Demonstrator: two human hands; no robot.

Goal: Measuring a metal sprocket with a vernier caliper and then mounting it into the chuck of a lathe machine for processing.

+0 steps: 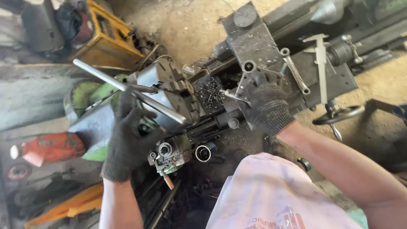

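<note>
My left hand (127, 135), gloved, has its fingers wrapped around the chuck key (127, 87). The key's long handle bar runs diagonally from upper left to lower right across the chuck (176, 95); its shank points into the chuck body. The bar's free upper-left end lies well away from my fingers; the lower-right end sits just over the chuck face.

My right hand (265, 101), also gloved, rests fingers-down on the tool post (250, 74), closed over its top. A heap of swarf (210, 91) lies between chuck and tool post.

The left hand is the nearer to the chuck. A spanner (294, 72) and a caliper (322, 63) lie on the carriage (335, 82), beyond my right hand.
</note>
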